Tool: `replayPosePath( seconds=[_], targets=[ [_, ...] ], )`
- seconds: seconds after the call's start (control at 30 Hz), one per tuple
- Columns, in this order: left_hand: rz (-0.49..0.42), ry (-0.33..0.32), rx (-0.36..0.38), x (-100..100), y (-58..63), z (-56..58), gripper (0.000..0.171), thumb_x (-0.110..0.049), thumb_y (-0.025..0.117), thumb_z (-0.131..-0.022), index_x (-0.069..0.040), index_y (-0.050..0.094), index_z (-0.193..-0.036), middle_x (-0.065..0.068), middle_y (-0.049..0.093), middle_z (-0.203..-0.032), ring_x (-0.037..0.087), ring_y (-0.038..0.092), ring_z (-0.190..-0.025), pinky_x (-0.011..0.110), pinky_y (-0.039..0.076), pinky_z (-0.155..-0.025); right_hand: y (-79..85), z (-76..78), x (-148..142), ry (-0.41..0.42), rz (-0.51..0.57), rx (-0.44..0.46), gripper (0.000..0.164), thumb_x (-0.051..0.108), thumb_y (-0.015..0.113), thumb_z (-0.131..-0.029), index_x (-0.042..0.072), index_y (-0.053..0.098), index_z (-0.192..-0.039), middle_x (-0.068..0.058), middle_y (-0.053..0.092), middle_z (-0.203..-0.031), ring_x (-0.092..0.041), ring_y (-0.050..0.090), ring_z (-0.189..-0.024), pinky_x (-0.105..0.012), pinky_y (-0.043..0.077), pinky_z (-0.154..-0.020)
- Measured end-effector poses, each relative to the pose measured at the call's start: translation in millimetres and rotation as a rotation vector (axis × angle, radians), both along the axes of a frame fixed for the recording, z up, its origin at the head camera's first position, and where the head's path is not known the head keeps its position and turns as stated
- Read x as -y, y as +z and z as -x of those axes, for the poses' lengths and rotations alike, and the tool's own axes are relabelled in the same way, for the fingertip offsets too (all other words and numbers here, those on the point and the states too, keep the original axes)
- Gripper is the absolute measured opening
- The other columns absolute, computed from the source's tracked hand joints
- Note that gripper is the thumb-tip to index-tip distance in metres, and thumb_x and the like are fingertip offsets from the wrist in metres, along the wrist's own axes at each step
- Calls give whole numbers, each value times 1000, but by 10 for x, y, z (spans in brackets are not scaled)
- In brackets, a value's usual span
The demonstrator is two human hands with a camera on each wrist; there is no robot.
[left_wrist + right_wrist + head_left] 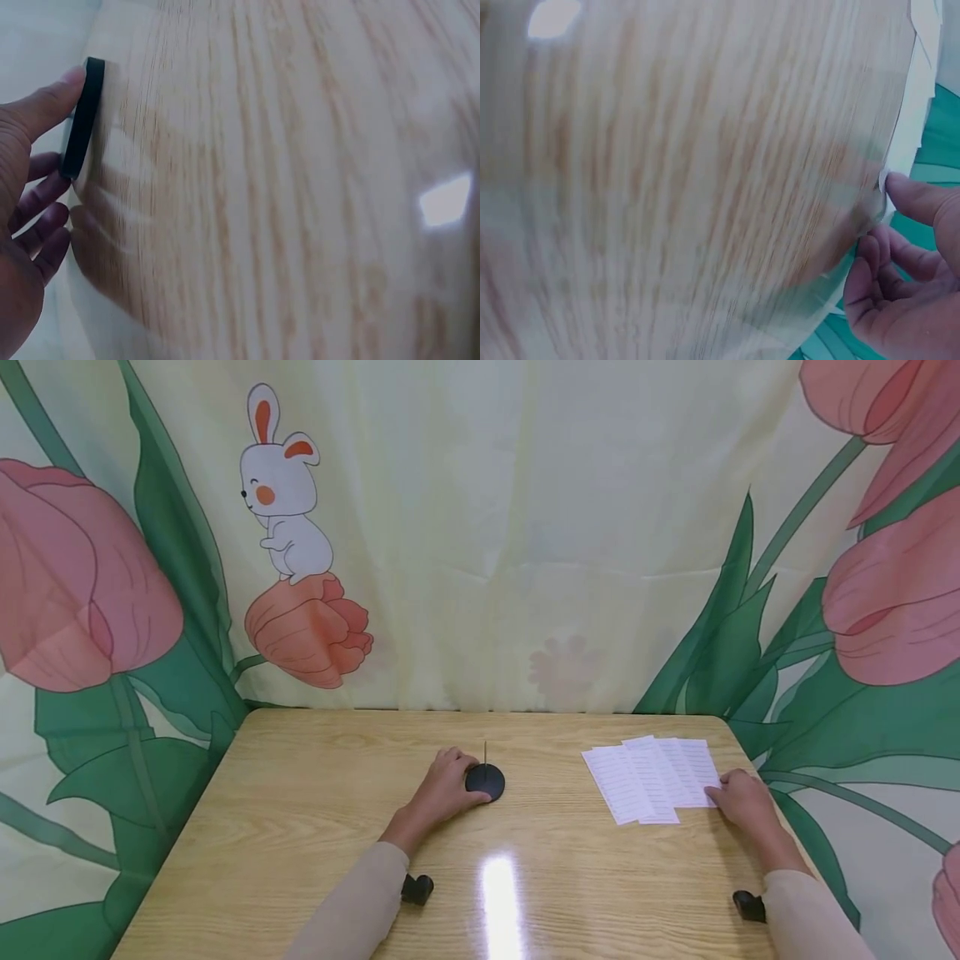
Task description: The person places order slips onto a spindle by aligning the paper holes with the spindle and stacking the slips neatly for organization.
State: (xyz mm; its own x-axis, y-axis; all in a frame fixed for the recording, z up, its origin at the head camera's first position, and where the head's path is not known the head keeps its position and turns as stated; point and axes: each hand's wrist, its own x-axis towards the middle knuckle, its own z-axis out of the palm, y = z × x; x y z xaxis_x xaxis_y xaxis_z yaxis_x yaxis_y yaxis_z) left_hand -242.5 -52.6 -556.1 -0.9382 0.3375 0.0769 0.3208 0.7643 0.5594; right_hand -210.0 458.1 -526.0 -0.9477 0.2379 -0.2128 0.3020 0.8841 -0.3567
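The left hand [446,785] holds a round black base [492,785] just below the middle of the frame, its thumb on the near rim and its fingers round the far side. That grip at the rim seems meant to steady the base while leaving its top free, so the thin upright rod [485,753] points upward clear of the fingers. The left wrist view shows the base nearly edge-on at upper left, between thumb and fingertips; the rod cannot be made out there.

Right of centre, printed paper slips [637,782] lie fanned and overlapping on the bench [300,777], perhaps so that each edge can be found separately. The right hand [746,810] pinches the near right corner of the rightmost slip [699,767]; a corner hold probably suits thin paper lying flat. At the right edge of the right wrist view, the thumb presses the paper's margin, and how far the fingers reach beneath is hard to tell.

What may hinder is the overlap, since one slip could drag its neighbours, and the rod, standing bare beside the left fingers. A bright reflection [500,902] washes out the wood at bottom centre. Small black devices [417,889] show at both sleeves [352,902]. Behind the bench, a curtain [450,527] printed with tulips and a rabbit fills the upper frame.
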Motion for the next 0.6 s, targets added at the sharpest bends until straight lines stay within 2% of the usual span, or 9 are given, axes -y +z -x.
replayPosePath(
  seconds=[0.27, 0.4, 0.47, 0.6],
  targets=[
    [-5, -1, 13, 24, -29, -47, 64, -45, 90, -78, -8, 70, -125, 5, 59, -109, 21, 48, -101, 40, 45, -89, -7, 10, 21, -10, 70, 88, 56, 15, 58, -102, -27, 39, -133, -47, 45, -130, -50, 49, -106, -61, 45, -98],
    [2, 8, 26, 17, -19, -46, 64, -45, 90, -78, -8, 70, -126, 4, 59, -109, 21, 48, -101, 39, 46, -90, -8, 25, 3, -9, 97, 102, 51, 15, 58, -100, -26, 44, -127, -40, 53, -111, -43, 52, -96, -50, 49, -83],
    [2, 8, 30, 7, -6, -34, 64, -46, 89, -79, -9, 69, -127, 4, 59, -110, 20, 48, -101, 39, 46, -91, -4, 34, -11, -12, 100, 97, 49, 15, 58, -100, -26, 46, -124, -32, 54, -101, -40, 52, -91, -43, 46, -76],
    [-5, 7, 32, -7, 17, -11, 64, -45, 89, -79, -8, 69, -127, 5, 59, -111, 21, 49, -103, 40, 48, -91, -1, 46, -31, -21, 98, 76, 49, 16, 57, -101, -25, 45, -123, -29, 53, -97, -39, 51, -90, -40, 44, -73]
  ],
)
